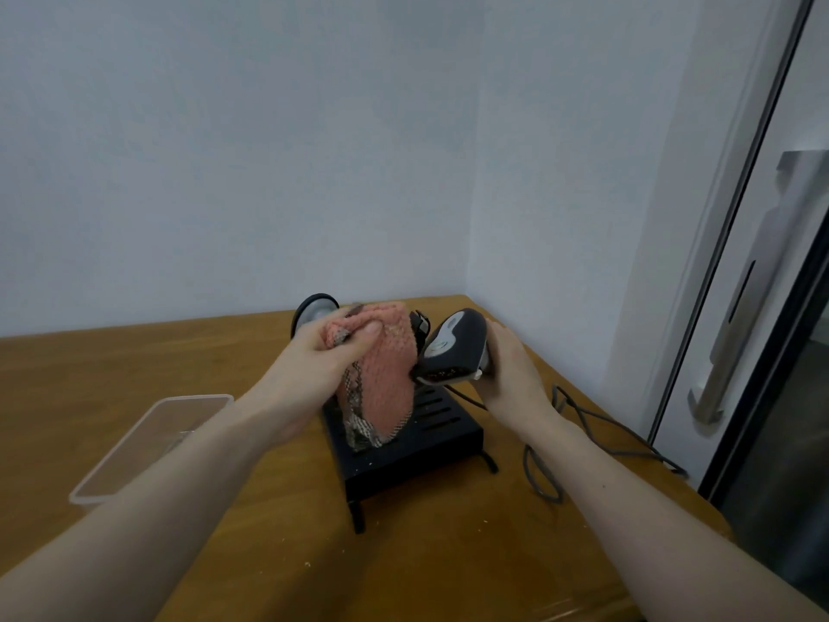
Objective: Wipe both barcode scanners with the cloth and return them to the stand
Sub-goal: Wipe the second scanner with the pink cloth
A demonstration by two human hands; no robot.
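Observation:
My left hand [323, 352] grips a pink cloth [386, 379] that hangs down over the black slotted stand [403, 446]. My right hand [511, 370] holds a dark grey barcode scanner [453, 347] by its handle, head raised and turned toward the cloth, which touches its left side. The scanner's grey cable [583, 415] trails over the table to the right. Behind my left hand a second scanner [314, 309] shows only its rounded grey and black head. Part of a black piece [421, 325] peeks out between the cloth and the held scanner.
A clear plastic container [148, 446] lies on the wooden table [179, 361] at the left. White walls meet in a corner behind the stand. A glass door with a metal handle [726, 352] stands at the right, past the table's edge.

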